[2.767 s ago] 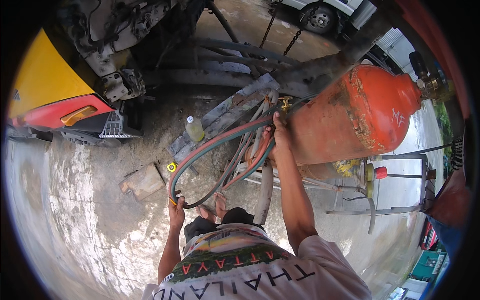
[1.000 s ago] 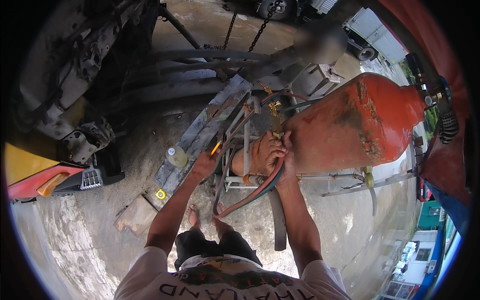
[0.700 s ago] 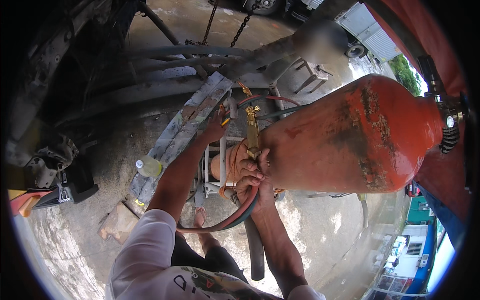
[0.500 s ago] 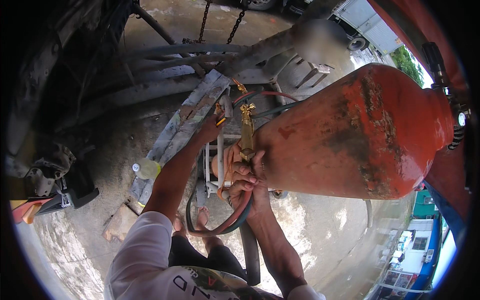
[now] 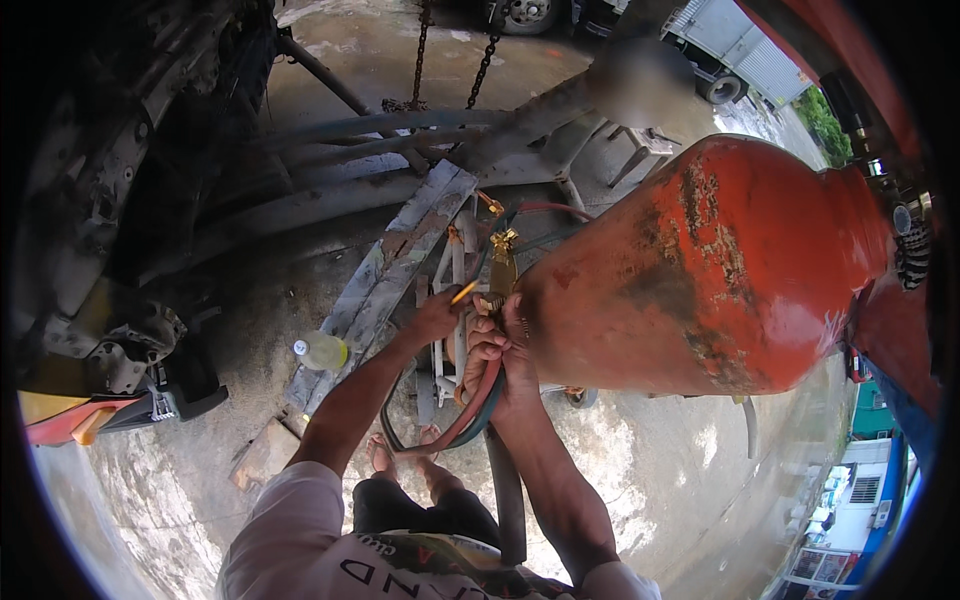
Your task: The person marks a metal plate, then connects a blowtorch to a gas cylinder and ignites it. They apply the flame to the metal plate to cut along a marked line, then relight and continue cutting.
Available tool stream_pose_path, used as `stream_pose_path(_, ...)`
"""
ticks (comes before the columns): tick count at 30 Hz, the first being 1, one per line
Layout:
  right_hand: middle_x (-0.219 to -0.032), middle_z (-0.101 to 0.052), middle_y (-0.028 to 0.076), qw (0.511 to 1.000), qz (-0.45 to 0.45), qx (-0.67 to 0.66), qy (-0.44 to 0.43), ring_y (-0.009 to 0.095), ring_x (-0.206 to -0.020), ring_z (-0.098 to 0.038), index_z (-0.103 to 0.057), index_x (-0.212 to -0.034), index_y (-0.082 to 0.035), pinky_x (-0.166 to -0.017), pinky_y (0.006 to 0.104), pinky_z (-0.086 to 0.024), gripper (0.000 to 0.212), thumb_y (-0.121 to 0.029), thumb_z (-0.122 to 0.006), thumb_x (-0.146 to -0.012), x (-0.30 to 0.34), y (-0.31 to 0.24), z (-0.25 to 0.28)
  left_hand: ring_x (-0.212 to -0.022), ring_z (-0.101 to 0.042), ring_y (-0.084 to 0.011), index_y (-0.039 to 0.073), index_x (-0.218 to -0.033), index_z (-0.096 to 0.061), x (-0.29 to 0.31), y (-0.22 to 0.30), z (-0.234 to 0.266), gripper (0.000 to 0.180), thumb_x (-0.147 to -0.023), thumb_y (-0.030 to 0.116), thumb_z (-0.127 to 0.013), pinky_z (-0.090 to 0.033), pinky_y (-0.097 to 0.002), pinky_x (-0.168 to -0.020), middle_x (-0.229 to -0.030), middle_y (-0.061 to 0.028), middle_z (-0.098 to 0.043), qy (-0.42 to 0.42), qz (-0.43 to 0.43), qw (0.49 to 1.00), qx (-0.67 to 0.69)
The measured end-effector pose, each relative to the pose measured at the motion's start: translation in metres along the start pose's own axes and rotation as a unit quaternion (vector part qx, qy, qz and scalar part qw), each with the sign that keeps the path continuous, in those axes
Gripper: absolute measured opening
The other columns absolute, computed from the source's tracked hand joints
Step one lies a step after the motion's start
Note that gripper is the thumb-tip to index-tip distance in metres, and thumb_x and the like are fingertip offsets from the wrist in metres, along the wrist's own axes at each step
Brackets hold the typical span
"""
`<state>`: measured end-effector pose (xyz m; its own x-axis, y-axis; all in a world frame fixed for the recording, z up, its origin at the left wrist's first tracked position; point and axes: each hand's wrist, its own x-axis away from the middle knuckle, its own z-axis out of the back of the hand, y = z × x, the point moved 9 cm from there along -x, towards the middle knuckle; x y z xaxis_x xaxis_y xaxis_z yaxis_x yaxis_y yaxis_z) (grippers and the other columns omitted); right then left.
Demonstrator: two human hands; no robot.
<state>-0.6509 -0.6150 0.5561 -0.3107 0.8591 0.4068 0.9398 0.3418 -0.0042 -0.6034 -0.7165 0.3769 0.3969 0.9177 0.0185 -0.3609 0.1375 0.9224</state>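
Brass torch point(image 5: 504, 272) stands just left of the big orange cylinder point(image 5: 690, 280), its valve end far and its hose end near. The right hand point(image 5: 511, 358) is curled firmly around that near end, with the red hose point(image 5: 480, 392) and green hose point(image 5: 489, 408) passing through its grip and looping away near and left. The left hand point(image 5: 437, 317) is closed around a slim yellow thing point(image 5: 464, 292), whose kind I cannot tell. Half a second ago it was farther off, beside the upright pipe; it has since come back nearer, so both hands now sit close together at the torch, with the yellow thing's tip beside the right fingers. The torch remains in the right hand's grip. As for writing, large dark letters cross the white shirt point(image 5: 425, 565), partly lost in folds; the mark on the cap of the bottle point(image 5: 322, 351) is too small to read, and the cylinder shows no clear label.
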Motion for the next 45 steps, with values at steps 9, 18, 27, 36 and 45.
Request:
stream_pose_path(9,-0.08,-0.057,0.007,0.998,-0.014,-0.049,-0.032,0.004,-0.057,-0.054,-0.055,-0.125,0.002,-0.05,0.0162,-0.051,0.051,-0.04,-0.061,-0.098,0.015,0.001,0.002,-0.072,-0.062,-0.0293,-0.001,-0.113,-0.063,0.018,0.06,0.078,0.031,-0.098,0.027,-0.058,-0.049,-0.0395,-0.069,-0.076,-0.0193,-0.063,0.128,0.107,0.985,0.038)
stream_pose_path(18,-0.073,-0.059,0.002,0.956,-0.029,0.288,0.049,0.005,-0.054,-0.048,-0.055,-0.12,-0.013,-0.047,0.0213,-0.038,0.039,-0.035,-0.071,-0.093,0.061,0.035,-0.017,-0.089,-0.062,-0.0461,0.003,-0.119,-0.064,-0.073,0.202,0.201,0.038,-0.1,0.034,-0.055,-0.048,-0.0504,-0.08,-0.092,-0.0271,-0.065,0.165,-0.112,0.951,-0.236)
stream_pose_path(27,-0.073,-0.06,0.006,0.902,-0.061,0.416,0.098,0.009,-0.052,-0.05,-0.053,-0.108,-0.008,-0.046,0.025,-0.04,0.031,-0.028,-0.071,-0.093,0.149,0.05,-0.034,-0.094,-0.061,-0.0442,0.005,-0.118,-0.065,-0.092,0.218,0.226,0.034,-0.099,0.031,-0.057,-0.049,-0.0492,-0.084,-0.099,-0.0226,-0.067,0.027,-0.193,0.928,-0.318)
stream_pose_path(36,-0.068,-0.06,0.008,0.871,0.029,0.471,0.137,0.012,-0.047,-0.052,-0.054,-0.107,-0.003,-0.042,0.026,-0.043,0.026,-0.018,-0.07,-0.093,0.206,0.077,-0.008,-0.093,-0.063,-0.043,0.003,-0.113,-0.066,-0.082,0.173,0.219,0.034,-0.097,0.033,-0.059,-0.049,-0.0502,-0.081,-0.096,-0.024,-0.067,0.036,-0.183,0.9,-0.395)
stream_pose_path(45,-0.069,-0.061,0.008,0.828,0.006,0.549,0.119,0.01,-0.047,-0.053,-0.056,-0.103,-0.002,-0.042,0.0255,-0.046,0.031,-0.023,-0.075,-0.089,0.188,0.067,-0.03,-0.09,-0.065,-0.0283,-0.004,-0.11,-0.065,-0.033,0.231,0.105,0.056,-0.099,0.049,-0.055,-0.048,-0.0412,-0.081,-0.098,-0.0163,-0.069,-0.154,0.034,0.983,0.093)
